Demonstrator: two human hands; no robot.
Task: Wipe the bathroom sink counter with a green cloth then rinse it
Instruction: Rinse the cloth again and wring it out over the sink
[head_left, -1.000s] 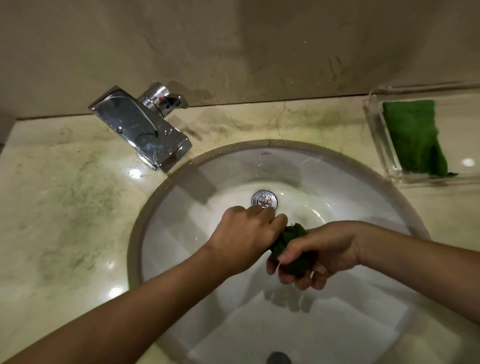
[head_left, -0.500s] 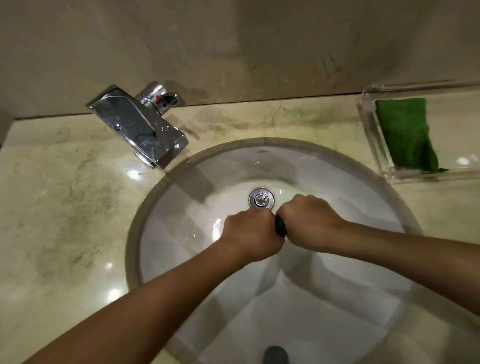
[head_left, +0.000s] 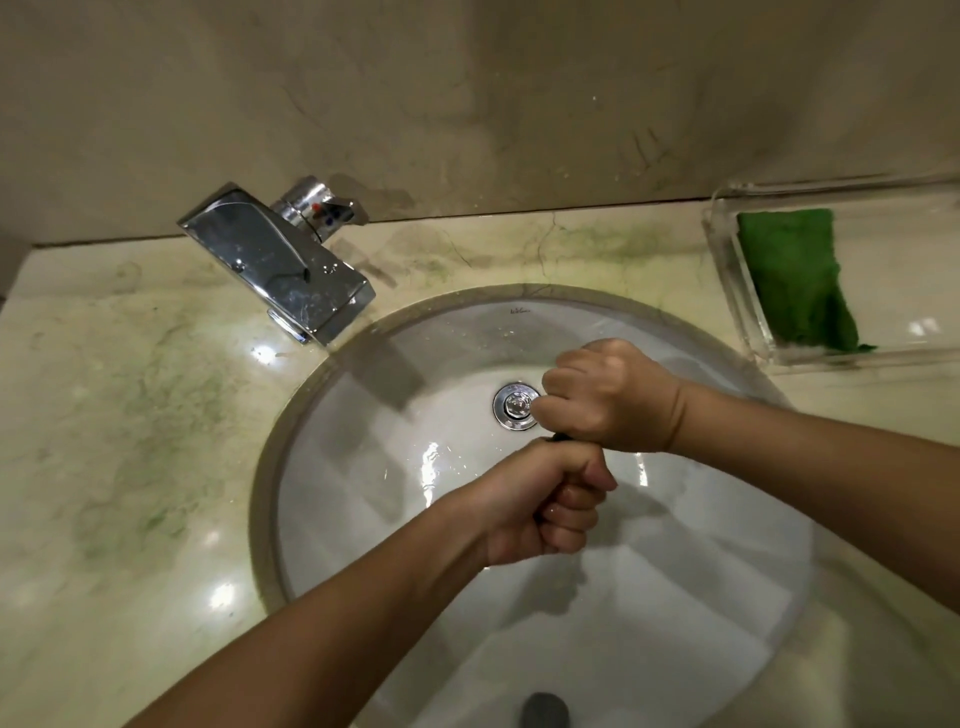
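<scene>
Both my fists are stacked over the white sink basin (head_left: 363, 493), wringing a green cloth (head_left: 561, 437) of which only a dark sliver shows between them. My right hand (head_left: 608, 397) grips the far end beside the chrome drain (head_left: 517, 406). My left hand (head_left: 545, 506) grips the near end, fingers curled tight. The cream marble counter (head_left: 130, 415) around the basin carries green streaks. No water runs from the chrome faucet (head_left: 275, 260) at the back left.
A clear plastic tray (head_left: 737, 291) at the back right holds a second green cloth (head_left: 795, 280). The wall (head_left: 467, 104) rises straight behind the counter. A dark rounded object (head_left: 543, 709) shows at the bottom edge of the basin.
A second ago the bunched cloth showed in my right hand. Both fists then closed over it, and my right hand has since twisted away toward the drain while the left pulled nearer.
</scene>
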